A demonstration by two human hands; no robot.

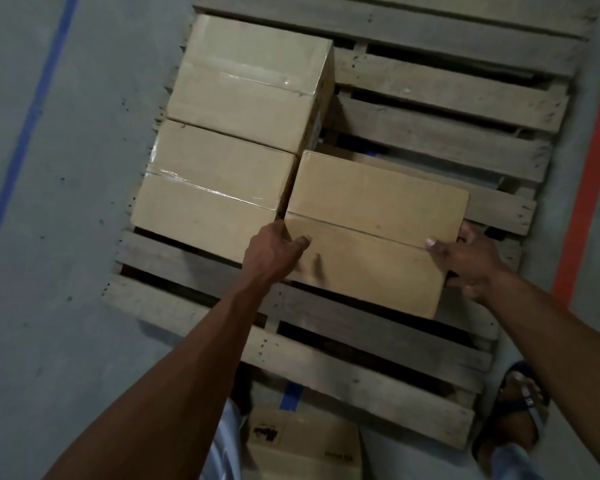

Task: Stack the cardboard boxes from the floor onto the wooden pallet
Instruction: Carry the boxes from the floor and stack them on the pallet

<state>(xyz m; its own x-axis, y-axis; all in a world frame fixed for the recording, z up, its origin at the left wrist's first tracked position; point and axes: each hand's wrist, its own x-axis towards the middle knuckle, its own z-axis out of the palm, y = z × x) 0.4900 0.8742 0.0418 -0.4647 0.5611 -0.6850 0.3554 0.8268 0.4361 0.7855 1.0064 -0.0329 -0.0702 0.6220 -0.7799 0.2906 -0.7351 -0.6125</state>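
A: What do we see on the wooden pallet (413, 109)?

B: We count 3 cardboard boxes on its slats. The far box (253, 81) sits at the pallet's far left corner, its top seam sealed with clear tape. The middle box (215, 188), also taped, lies just nearer us and touches the far box edge to edge. The held box (371, 230) lies to the right of the middle box, touching or almost touching its side, with its near edge over the pallet's nearer slats.

A: How do our hands stand?

B: The left hand (274, 251) grips the held box at its near left corner, thumb laid on the top face and fingers wrapped down the side. The right hand (468, 261) grips the box's right end, thumb on top and fingers curled around the edge. Whether the box rests fully on the slats or is partly lifted, we cannot tell.

A: And off the pallet?

B: A 4th box (302, 445) lies on the grey floor (66, 306) just in front of the pallet's near edge, between our legs. A sandalled foot (520, 403) stands by the pallet's near right corner. A blue line (28, 123) runs along the floor left of the pallet, and an orange line (589, 168) to its right.
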